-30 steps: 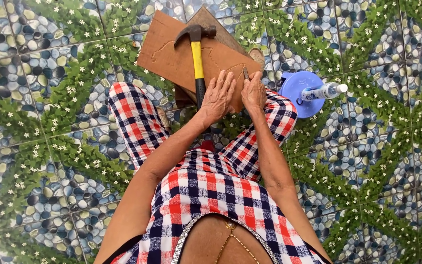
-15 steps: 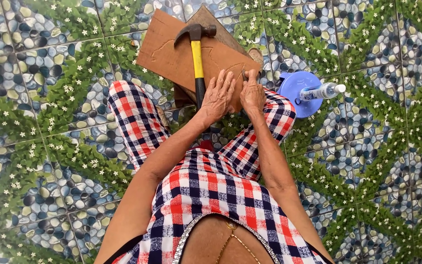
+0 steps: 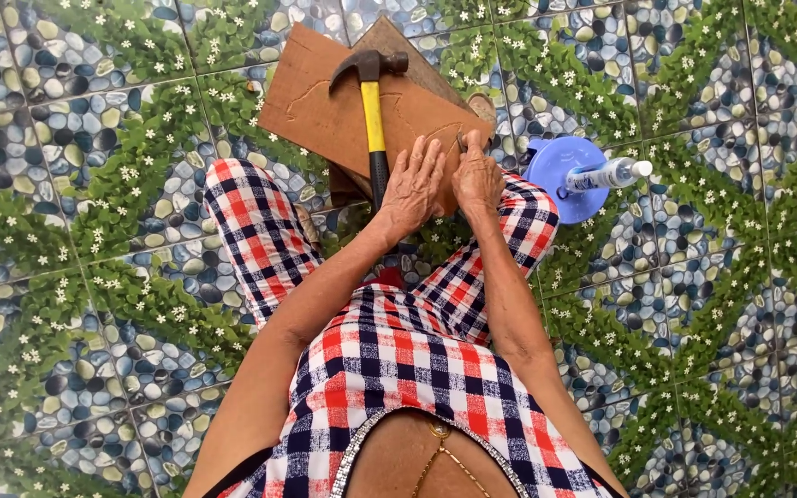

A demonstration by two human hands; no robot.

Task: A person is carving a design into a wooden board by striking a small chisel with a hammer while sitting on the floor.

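Wooden board (image 3: 334, 106), flat, reddish-brown, matte, faint carved or scored lines on top face. Sits upper centre of frame, propped over a second darker wood piece (image 3: 417, 55) that pokes out behind it. Hammer (image 3: 373, 111) lies on the board: dark metal claw head, yellow shaft, black grip pointing down-frame.

Left hand (image 3: 414, 184) rests palm-down on the board's lower right part, fingers spread and nearly flat, gripping nothing; just right of the hammer grip. Right hand (image 3: 477, 175) is right beside it, curled, fingers pinched round a small thin dark tool (image 3: 461, 143) whose tip meets the wood. Tool type too small to tell.

Right of the hands: round blue plastic lid (image 3: 555, 171) on the floor, clear bottle (image 3: 606, 173) lying across it.

Floor (image 3: 94, 184): glossy tiles, pebble-and-leaf print with small white flowers. Checked red/navy/white cloth (image 3: 251, 226) over the knees.
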